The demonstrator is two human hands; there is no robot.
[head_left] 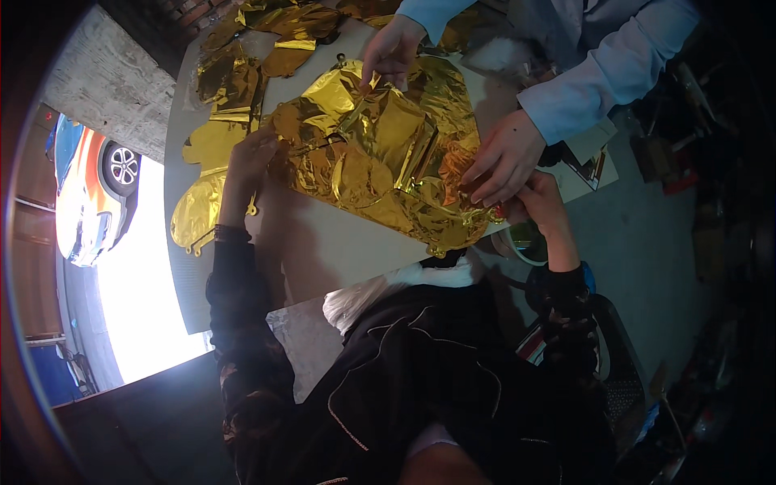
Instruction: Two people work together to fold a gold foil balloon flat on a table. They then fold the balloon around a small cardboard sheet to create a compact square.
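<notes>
A large sheet-like gold foil balloon (388, 137), flat and creased, lies across the middle of the table. My left hand (249, 162) is closed at its left edge, with the fingertips on the foil. At its right corner my right hand (546, 206) pinches the edge, beside a small red spot. Another person's hand (392, 52) holds the far edge of the foil. That person's other hand (505, 153) presses on the right side, just above my right fingers and partly hiding them.
More flat gold foil balloons (202, 202) lie on the table's left side, and a pile of them (303, 24) covers the far end. The grey table (339, 250) ends just before my body. Clear plastic (501, 56) rests near the other person. A car (93, 190) stands outside, left.
</notes>
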